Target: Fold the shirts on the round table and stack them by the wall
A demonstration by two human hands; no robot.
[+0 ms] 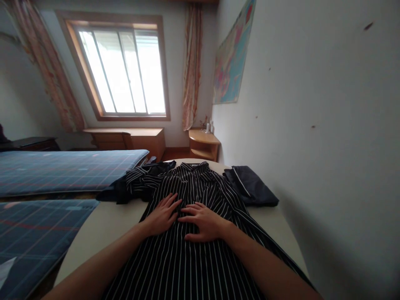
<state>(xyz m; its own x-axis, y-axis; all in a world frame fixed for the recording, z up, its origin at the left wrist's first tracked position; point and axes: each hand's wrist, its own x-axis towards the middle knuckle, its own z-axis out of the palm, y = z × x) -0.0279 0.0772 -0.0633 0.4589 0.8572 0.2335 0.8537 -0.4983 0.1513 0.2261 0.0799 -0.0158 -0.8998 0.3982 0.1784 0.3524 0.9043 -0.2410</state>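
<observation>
A black garment with white stripes (187, 262) lies spread on a pale round-edged table (90, 237), its collar at the far edge. My left hand (162, 214) rests on the garment's left-middle part, fingers spread. Close beside it, my right hand (203, 223) lies on the stripes with its fingers apart, pointing left. Neither hand grips the cloth. One sleeve runs down the right side toward the near right edge; the other side's sleeve lies bunched at the upper left, over dark cloth (118, 189).
A folded dark garment (254, 187) sits at the table's right, near the white wall (328, 166). Beds with blue plaid covers (71, 171) stand at left. Farther back are a wooden desk (146, 139), a corner shelf (204, 139) and a window.
</observation>
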